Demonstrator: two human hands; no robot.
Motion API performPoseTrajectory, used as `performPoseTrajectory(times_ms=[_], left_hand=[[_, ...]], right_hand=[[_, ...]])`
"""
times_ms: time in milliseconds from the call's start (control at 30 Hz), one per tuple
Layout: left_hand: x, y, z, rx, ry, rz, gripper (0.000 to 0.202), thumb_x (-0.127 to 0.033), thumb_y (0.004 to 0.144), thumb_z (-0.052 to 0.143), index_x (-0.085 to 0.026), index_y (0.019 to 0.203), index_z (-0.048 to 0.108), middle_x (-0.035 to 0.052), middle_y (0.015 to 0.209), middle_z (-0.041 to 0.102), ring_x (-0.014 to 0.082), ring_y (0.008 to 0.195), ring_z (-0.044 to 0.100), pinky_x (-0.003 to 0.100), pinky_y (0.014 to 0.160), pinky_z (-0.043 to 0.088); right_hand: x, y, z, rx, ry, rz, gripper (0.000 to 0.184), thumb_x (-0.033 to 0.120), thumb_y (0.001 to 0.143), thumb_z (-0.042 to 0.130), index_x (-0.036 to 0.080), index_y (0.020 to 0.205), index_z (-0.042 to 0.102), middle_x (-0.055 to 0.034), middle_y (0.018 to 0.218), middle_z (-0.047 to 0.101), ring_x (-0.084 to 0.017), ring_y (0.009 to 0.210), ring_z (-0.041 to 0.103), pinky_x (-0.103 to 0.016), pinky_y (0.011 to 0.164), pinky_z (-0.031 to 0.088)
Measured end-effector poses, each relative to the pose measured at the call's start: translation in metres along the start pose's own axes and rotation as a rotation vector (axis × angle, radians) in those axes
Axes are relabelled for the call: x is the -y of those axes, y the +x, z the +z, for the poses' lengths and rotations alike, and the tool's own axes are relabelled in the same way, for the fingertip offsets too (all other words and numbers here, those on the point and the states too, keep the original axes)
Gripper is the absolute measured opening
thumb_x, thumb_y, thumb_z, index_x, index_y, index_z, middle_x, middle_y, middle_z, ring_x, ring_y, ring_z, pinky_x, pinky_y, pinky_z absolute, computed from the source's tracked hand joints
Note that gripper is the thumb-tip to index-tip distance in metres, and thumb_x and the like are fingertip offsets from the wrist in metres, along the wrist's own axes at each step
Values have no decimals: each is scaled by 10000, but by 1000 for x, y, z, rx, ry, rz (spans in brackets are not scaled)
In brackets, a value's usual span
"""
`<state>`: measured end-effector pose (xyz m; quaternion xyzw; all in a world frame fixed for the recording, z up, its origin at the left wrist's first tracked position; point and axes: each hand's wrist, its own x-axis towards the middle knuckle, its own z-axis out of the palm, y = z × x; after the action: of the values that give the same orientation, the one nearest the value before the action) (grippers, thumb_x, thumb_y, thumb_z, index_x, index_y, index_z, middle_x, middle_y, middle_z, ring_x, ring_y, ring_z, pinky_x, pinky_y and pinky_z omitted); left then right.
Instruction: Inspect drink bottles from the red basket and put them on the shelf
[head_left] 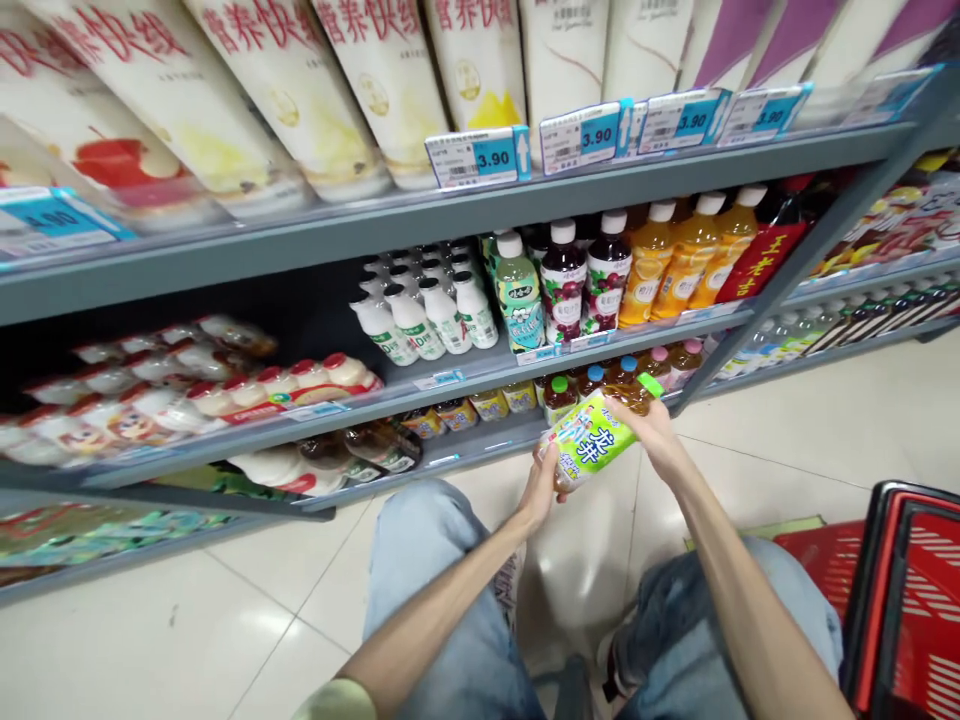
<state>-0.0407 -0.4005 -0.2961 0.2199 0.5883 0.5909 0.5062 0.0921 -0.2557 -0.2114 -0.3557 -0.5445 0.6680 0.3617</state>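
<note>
Between my two hands is a tea bottle [589, 440] with a bright green label and a green cap, tilted with its cap up to the right. My left hand [541, 485] grips the bottle near its base. Around the neck and upper side, my right hand [651, 432] is closed on it. The bottle is held in front of the lowest shelf, above my knees. Just behind it stand small bottles with green, blue and pink caps [660, 356], partly hidden by the tea bottle.
A red shopping basket [922, 600] with black handles stands at my right. The middle shelf bears white bottles [442, 315], grape juice bottles [564, 280] and orange juice bottles [651, 265]. Tall white cartons [405, 90] line the shelf above, behind price tags [480, 160]. Pale floor tiles [255, 620] lie below.
</note>
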Motion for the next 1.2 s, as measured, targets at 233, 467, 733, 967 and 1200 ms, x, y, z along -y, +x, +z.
performPoseTrajectory(times_ms=[233,467,733,967,1200], left_hand=[[2,-8,-17,-49,291,47,1002,-950,804,375,-58,1196,612,133,818,702,176,614,592,277,506,459],[-2,-9,-21,-29,507,139,900,-907,877,247,-123,873,689,129,753,710,215,677,636,333,626,528],[-16,-10,-11,-17,454,174,853,-841,910,385,-108,1218,693,213,1277,711,340,1326,605,486,1185,427],[-10,-20,-1,-89,257,254,999,-731,676,808,-186,1443,473,203,1460,562,325,1322,597,441,1098,515],[-18,-28,12,-301,703,975,811,-412,693,904,-238,1386,520,141,1313,601,313,1245,632,486,1089,521]], right_hand=[[-14,2,6,-37,-187,-141,729,416,563,966,197,1174,635,-116,1172,750,-308,1071,730,-498,1003,591],[1,-9,4,-121,-368,-213,870,454,569,947,215,1305,548,-107,1229,731,-322,1119,716,-499,1029,563],[6,-13,-2,-162,-364,-193,791,448,573,933,220,1242,577,-90,1166,745,-319,1051,720,-493,970,564],[17,-21,-7,-146,-16,-224,560,503,692,900,218,1108,657,-86,1102,760,-295,1005,725,-439,930,575],[35,-26,-15,-74,297,-357,263,490,931,697,240,989,758,-58,1117,760,-263,1070,708,-401,999,543]])
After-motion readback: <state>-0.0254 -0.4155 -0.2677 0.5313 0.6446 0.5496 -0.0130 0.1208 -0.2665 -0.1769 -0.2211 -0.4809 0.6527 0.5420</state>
